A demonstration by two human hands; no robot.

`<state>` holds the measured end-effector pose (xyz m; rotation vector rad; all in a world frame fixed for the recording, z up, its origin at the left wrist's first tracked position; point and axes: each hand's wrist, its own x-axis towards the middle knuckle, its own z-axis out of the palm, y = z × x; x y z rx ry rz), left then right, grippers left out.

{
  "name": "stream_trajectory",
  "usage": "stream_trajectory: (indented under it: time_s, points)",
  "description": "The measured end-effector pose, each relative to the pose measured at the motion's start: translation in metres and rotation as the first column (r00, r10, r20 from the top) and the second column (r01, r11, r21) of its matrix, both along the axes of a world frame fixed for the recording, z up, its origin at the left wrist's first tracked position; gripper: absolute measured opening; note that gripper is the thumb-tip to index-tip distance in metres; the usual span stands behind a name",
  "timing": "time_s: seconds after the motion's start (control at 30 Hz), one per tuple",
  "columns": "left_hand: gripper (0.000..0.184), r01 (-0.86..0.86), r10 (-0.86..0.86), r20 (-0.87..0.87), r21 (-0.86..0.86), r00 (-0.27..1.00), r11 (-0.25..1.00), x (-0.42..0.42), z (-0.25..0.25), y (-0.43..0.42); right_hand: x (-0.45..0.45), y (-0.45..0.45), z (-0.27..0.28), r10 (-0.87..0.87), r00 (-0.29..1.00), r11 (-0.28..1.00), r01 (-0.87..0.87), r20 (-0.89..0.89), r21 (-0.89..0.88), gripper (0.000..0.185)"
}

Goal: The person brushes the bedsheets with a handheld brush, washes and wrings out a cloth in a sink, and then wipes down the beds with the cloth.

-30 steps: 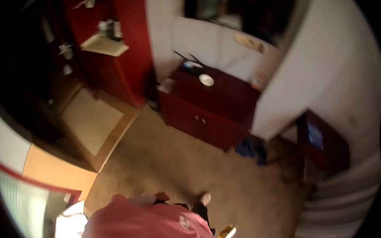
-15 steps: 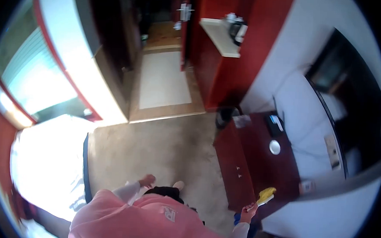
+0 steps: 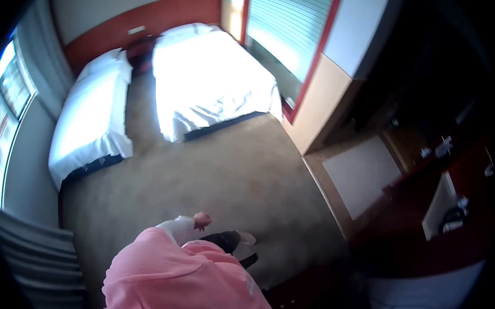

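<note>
My left hand (image 3: 201, 221) hangs in front of my body above the brown carpet, its fingers curled; whether anything is inside them is too small to tell. A white sleeve covers that forearm, below the pink top (image 3: 179, 274). My right hand is out of view, and the yellow thing it held does not show either. One foot (image 3: 246, 238) is visible on the floor beside the left hand.
Two beds with white covers, a narrow one (image 3: 92, 118) and a wider one (image 3: 207, 74), stand ahead. A window (image 3: 9, 103) and grey curtain (image 3: 29, 255) are at the left. At the right are a pale mat (image 3: 363, 174), a shelf (image 3: 439, 206) and a dark red cabinet (image 3: 307, 297).
The view has swung left from the cabinet and television to the beds and window. My right hand, with the yellow thing and a white piece in it, has left the view.
</note>
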<state>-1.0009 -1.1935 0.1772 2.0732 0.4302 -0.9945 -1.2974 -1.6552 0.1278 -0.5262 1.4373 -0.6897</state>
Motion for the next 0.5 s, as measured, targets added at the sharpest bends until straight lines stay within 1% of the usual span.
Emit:
stream_trajectory:
  time_s: [0.03, 0.07, 0.1, 0.17, 0.2, 0.23, 0.27, 0.3, 0.33, 0.37, 0.4, 0.43, 0.47, 0.5]
  points:
    - [0.023, 0.105, -0.096, -0.154, 0.054, 0.983, 0.993, -0.032, 0.000, 0.014, 0.016, -0.013, 0.002, 0.075, 0.997, 0.997, -0.075, 0.016, 0.004, 0.025]
    - [0.023, 0.260, -0.253, -0.084, 0.083, 0.964, 0.962, -0.069, -0.020, 0.035, 0.031, -0.016, 0.005, 0.150, 0.988, 0.989, -0.150, 0.023, 0.006, 0.023]
    - [0.024, 0.405, -0.406, -0.021, 0.125, 0.914, 0.906, -0.099, -0.041, 0.059, 0.048, -0.017, 0.009, 0.216, 0.976, 0.976, -0.216, 0.031, 0.005, 0.021]
    - [0.038, 0.636, -0.633, -0.088, 0.192, 0.769, 0.747, -0.144, -0.063, 0.104, 0.072, -0.009, 0.018, 0.350, 0.936, 0.937, -0.350, 0.041, 0.011, 0.018]
    - [0.047, 0.738, -0.730, -0.131, 0.214, 0.670, 0.640, -0.161, -0.057, 0.113, 0.083, -0.002, 0.020, 0.409, 0.911, 0.912, -0.410, 0.045, 0.021, 0.016]
    - [0.043, 0.484, -0.459, -0.158, 0.208, 0.874, 0.850, -0.177, -0.051, 0.119, 0.091, 0.005, 0.023, 0.460, 0.887, 0.887, -0.461, 0.041, 0.026, 0.015]
    - [0.039, 0.178, -0.139, -0.189, 0.209, 0.972, 0.962, -0.191, -0.009, 0.118, 0.096, 0.015, 0.023, 0.509, 0.860, 0.859, -0.511, 0.037, 0.036, 0.013]
    - [0.036, -0.144, 0.193, -0.223, 0.218, 0.955, 0.965, -0.202, 0.026, 0.119, 0.101, 0.025, 0.023, 0.557, 0.830, 0.828, -0.558, 0.032, 0.048, 0.012]
    - [0.038, -0.156, 0.202, -0.189, 0.235, 0.961, 0.959, -0.211, 0.019, 0.128, 0.106, 0.038, 0.023, 0.600, 0.800, 0.798, -0.600, 0.020, 0.057, 0.011]
    - [0.041, -0.171, 0.213, -0.155, 0.250, 0.965, 0.953, -0.220, 0.001, 0.138, 0.108, 0.049, 0.024, 0.640, 0.769, 0.766, -0.639, 0.010, 0.070, 0.010]
    - [0.042, -0.171, 0.193, -0.047, 0.295, 0.980, 0.940, -0.228, -0.014, 0.142, 0.110, 0.063, 0.024, 0.679, 0.734, 0.731, -0.677, -0.002, 0.089, 0.009]
    - [0.046, -0.091, 0.092, 0.007, 0.278, 0.996, 0.956, -0.237, -0.069, 0.161, 0.112, 0.077, 0.023, 0.715, 0.699, 0.696, -0.710, -0.014, 0.107, 0.009]
    - [0.047, -0.289, 0.313, -0.023, 0.326, 0.949, 0.900, -0.238, -0.051, 0.153, 0.114, 0.091, 0.021, 0.744, 0.668, 0.665, -0.736, -0.028, 0.123, 0.009]
    - [0.045, -0.336, 0.357, -0.018, 0.297, 0.934, 0.894, -0.242, -0.049, 0.168, 0.115, 0.107, 0.020, 0.772, 0.634, 0.632, -0.760, -0.039, 0.148, 0.009]
